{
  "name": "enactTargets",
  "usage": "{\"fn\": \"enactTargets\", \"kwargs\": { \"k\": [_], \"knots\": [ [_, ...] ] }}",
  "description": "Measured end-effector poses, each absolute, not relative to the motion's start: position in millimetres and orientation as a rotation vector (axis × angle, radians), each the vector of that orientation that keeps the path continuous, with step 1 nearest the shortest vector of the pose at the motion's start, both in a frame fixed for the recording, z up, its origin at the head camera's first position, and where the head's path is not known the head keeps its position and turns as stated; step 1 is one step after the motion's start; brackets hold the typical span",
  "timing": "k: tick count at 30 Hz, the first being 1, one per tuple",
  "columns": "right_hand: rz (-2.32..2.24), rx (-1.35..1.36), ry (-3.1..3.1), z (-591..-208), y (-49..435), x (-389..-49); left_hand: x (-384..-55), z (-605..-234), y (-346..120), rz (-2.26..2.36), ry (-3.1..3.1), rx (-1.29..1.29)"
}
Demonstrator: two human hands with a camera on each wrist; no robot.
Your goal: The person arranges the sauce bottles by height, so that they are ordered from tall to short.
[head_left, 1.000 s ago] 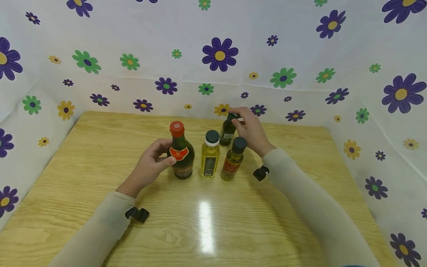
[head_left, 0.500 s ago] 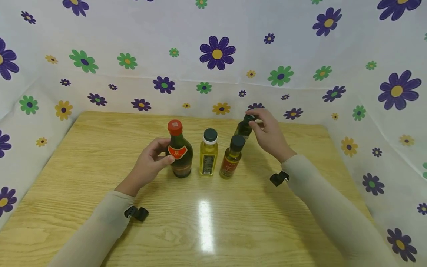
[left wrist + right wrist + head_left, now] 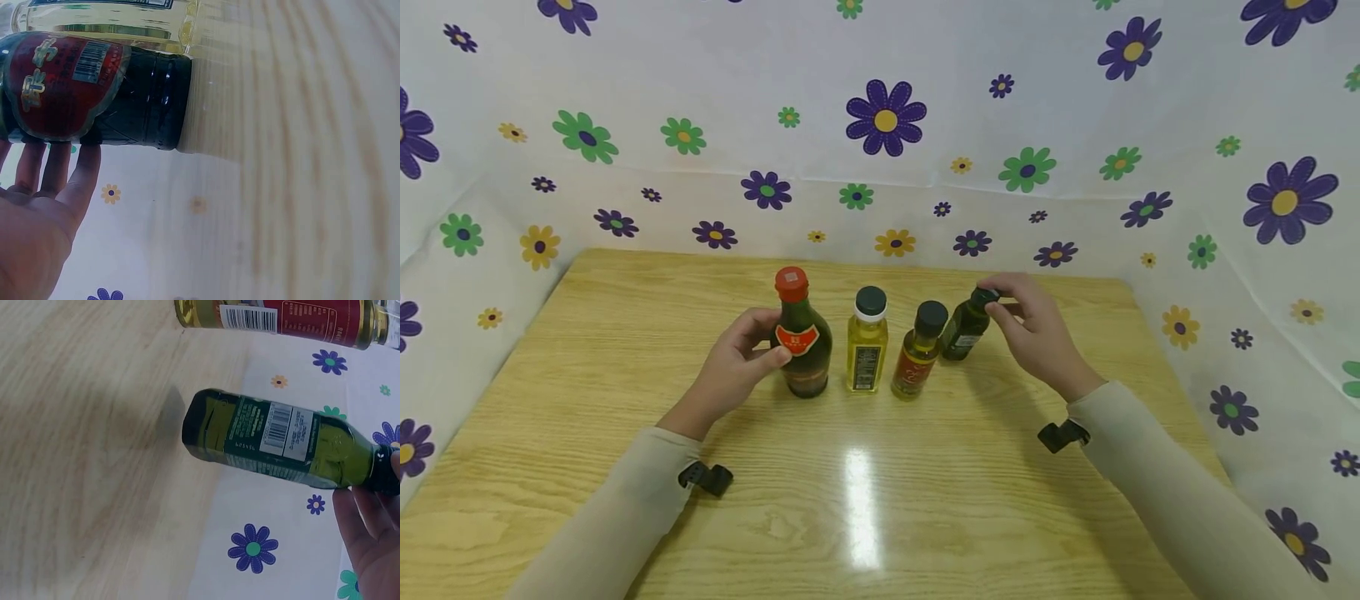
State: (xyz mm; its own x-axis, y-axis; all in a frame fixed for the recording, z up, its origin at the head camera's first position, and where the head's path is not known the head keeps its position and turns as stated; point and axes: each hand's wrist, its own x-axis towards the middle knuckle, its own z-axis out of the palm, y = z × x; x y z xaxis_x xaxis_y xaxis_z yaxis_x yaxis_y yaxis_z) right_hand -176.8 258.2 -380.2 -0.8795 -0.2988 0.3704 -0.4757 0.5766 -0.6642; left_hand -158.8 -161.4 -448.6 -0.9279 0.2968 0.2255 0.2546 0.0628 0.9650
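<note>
My left hand [image 3: 730,371] holds a dark bottle with a red cap [image 3: 812,321] at its side, thumb in front by the red label. In the left wrist view that bottle [image 3: 140,100] stands with its base at the table, fingertips against its wall. My right hand [image 3: 1037,337] pinches the cap of a small green bottle [image 3: 966,329] between thumb and fingers. That bottle leans, its top toward the right, its base close over the wood. The right wrist view shows its green label with a barcode [image 3: 278,428].
Between the two held bottles stand a clear bottle of yellow oil [image 3: 867,337] with a dark cap and a small red-labelled bottle [image 3: 916,362] with a black cap. All are on a wooden table [image 3: 760,517]. A flowered white cloth [image 3: 700,83] hangs behind and at the sides.
My right hand has carried the green bottle from behind the red-labelled bottle to its right and nearer to me. My left hand has kept its hold on the red-capped bottle, which stays in place.
</note>
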Motion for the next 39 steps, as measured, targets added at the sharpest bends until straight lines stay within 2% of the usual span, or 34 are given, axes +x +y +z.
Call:
{"fn": "enactTargets", "kwargs": {
  "k": [17,39],
  "knots": [
    [1.205,0.821,-2.585,-391.4,268.6,-157.4,-158.4,-449.8,-159.2,2.077,2.239,0.630],
    [1.162,0.697,-2.684,-384.9,254.3,-155.2,-154.4,-446.5,-158.4,2.034,2.300,0.613]
  ]
}}
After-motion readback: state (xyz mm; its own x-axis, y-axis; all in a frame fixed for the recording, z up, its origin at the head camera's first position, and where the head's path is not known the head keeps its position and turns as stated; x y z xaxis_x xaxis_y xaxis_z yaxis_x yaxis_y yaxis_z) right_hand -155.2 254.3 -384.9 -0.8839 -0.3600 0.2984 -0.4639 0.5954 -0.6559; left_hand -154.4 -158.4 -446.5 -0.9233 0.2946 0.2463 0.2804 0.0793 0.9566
